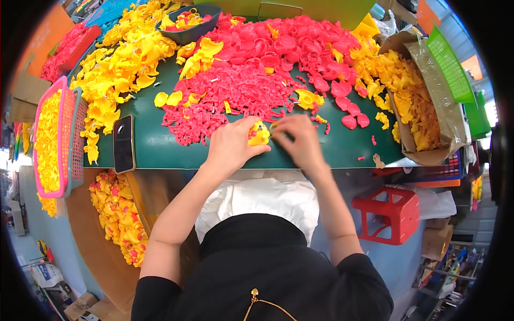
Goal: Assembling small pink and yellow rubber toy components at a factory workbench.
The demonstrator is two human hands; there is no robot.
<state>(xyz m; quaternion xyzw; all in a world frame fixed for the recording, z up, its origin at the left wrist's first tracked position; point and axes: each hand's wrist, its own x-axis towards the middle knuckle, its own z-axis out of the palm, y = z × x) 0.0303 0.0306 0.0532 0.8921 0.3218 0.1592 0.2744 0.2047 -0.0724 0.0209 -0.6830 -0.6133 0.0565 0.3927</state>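
Close to the front edge of the green table (182, 155), my left hand (230, 142) is closed round a small yellow plastic toy figure (259, 134) with a dark eye mark. Just right of it is my right hand (301, 142), fingers bent toward the toy and smeared by motion; whether it pinches a small part cannot be made out. Beyond both hands lies a heap of small pink plastic strips (230, 91), with rounded pink shells (305, 40) piled behind. A yellow plastic piece (309, 99) rests on the table past my right hand.
Yellow pieces (128, 48) heap up at left, near a phone (124, 143) and a pink basket (68, 144). A dark tray (195, 35) sits at the back. Right stands a cardboard box (431, 64) of yellow parts. Below are a box of yellow toys (120, 214) and a red stool (407, 214).
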